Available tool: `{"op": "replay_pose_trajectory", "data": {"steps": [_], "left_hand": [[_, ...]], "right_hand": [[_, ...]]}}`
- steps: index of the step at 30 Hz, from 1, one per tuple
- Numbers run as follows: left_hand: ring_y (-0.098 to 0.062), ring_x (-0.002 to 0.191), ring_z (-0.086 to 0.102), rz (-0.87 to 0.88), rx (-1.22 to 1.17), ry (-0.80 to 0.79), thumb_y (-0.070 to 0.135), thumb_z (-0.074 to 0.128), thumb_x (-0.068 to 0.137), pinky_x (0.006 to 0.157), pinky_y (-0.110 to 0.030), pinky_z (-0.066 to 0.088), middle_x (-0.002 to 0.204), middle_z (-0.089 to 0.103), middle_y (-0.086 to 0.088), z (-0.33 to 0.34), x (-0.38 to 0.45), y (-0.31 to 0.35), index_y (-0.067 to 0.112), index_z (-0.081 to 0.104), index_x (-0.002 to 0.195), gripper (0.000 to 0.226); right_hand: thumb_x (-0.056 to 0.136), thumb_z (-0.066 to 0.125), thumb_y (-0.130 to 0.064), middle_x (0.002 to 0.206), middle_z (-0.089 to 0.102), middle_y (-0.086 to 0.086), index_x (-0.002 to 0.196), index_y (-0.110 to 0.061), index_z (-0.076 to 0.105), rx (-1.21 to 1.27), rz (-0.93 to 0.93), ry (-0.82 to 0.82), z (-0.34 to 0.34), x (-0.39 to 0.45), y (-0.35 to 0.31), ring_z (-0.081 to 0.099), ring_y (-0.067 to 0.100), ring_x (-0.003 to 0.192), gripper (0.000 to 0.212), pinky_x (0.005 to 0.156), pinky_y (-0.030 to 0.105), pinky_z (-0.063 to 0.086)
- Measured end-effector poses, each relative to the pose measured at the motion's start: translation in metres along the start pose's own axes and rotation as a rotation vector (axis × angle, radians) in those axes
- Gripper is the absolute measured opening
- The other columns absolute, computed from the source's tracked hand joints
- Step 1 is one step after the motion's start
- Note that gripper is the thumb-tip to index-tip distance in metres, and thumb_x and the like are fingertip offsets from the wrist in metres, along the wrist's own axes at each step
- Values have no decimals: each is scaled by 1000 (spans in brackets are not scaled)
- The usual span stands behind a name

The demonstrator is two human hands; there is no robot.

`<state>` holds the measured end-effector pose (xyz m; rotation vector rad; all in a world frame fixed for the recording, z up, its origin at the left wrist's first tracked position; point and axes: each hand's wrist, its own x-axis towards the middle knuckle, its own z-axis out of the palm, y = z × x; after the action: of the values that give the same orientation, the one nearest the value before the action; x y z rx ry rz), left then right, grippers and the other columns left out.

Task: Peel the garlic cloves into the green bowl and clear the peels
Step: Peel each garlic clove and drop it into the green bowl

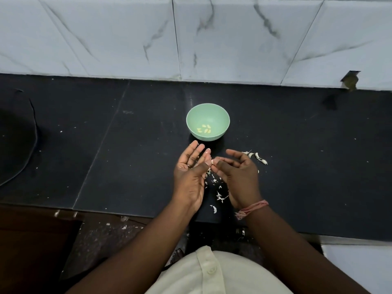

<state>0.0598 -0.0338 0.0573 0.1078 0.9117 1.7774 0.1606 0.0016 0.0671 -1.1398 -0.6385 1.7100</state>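
The green bowl (208,122) stands on the black counter (135,158) and holds several peeled yellowish cloves (204,129). Just in front of it my two hands meet over a small garlic clove (212,161). My left hand (192,176) is palm-up with its thumb and a fingertip pinching the clove. My right hand (237,172) pinches the same clove from the right with thumb and forefinger, the other fingers loosely curled. Several unpeeled cloves (259,157) lie to the right of my right hand. White peel scraps (219,193) are scattered on the counter below my hands.
A white marble-tiled wall (191,39) rises behind the counter. A dark round object with a black cable (35,132) sits at the far left. The counter's front edge (135,213) runs near my wrists, with peel bits on the floor below it.
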Motion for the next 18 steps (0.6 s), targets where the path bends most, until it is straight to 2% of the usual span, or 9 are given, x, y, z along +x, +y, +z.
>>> {"op": "replay_pose_trajectory", "data": {"steps": [3,6,9,14,18], "left_hand": [[-25,118,65,23,43,2,-25,58,81,94,-32,56,132,63,-16,0,-4,-4,4,57,133,59],[-24,114,68,65,154,40,-24,61,82,88,-29,57,126,66,-12,-2,-6,-7,5,62,125,52],[-25,109,69,56,174,75,-23,63,80,84,-27,57,117,68,-10,-6,-11,-12,5,64,121,50],[-22,106,69,46,50,98,-16,63,86,85,-28,58,121,65,-12,-3,-10,-12,4,60,127,46],[-24,114,67,69,123,91,-22,64,80,89,-29,57,124,66,-11,2,-9,-11,7,63,123,52]], "right_hand": [[82,71,15,93,72,18,119,1,54,-23,-26,39,0,-1,0,75,20,84,42,77,33,62],[84,67,17,93,70,20,118,5,53,65,21,74,0,-1,-2,75,21,79,39,75,32,63],[85,66,18,98,66,25,119,4,51,122,34,101,-2,2,-6,73,26,82,39,71,31,62],[86,67,15,99,70,23,112,-2,55,-39,-24,70,-3,-1,-3,75,22,87,34,77,34,62],[86,69,9,98,74,17,109,-11,59,-211,-83,40,-4,-4,4,74,26,94,32,80,39,62]]}}
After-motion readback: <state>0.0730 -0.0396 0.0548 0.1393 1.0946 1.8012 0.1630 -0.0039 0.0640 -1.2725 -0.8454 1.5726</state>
